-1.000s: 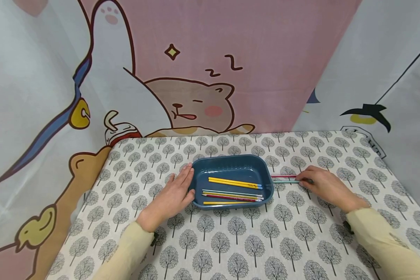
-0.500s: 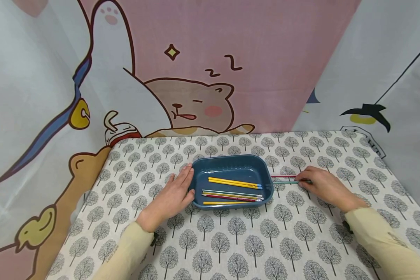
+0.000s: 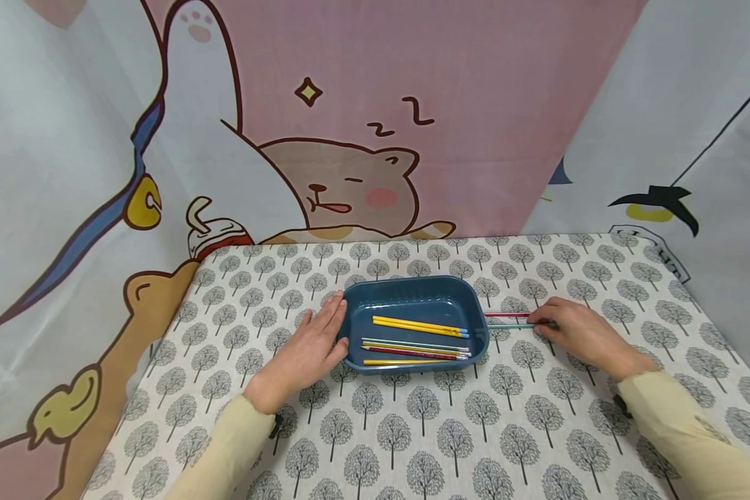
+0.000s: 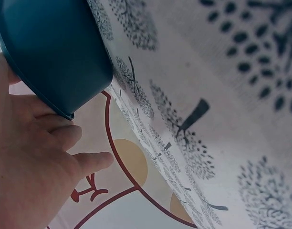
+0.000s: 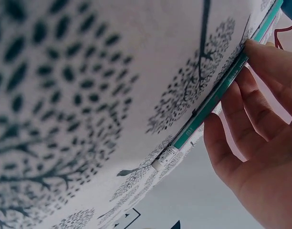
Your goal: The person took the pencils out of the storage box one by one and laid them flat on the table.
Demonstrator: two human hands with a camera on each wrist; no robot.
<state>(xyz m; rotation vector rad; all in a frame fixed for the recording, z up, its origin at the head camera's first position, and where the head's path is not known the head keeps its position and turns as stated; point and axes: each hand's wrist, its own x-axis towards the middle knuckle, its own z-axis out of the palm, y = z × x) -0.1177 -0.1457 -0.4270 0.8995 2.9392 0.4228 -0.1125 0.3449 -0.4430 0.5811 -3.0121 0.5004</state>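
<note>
Green pencil (image 3: 506, 326) lying right of blue tray (image 3: 412, 302) in head view; right hand (image 3: 578, 333) pinching it, red pencil (image 3: 506, 314) running alongside. Tray holding yellow pencils (image 3: 420, 324), dark-red pencil (image 3: 412, 353). Left hand (image 3: 309, 347) resting straight-fingered against tray's left end. Left wrist: outer wall showing, contents hiding. Right wrist: white eraser (image 5: 158, 165) showing, indistinct from head.

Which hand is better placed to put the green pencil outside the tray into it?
Likely the right hand: it holds the green pencil, right of the tray. The left hand touches the tray's opposite side, so seems better for steadying it.
</note>
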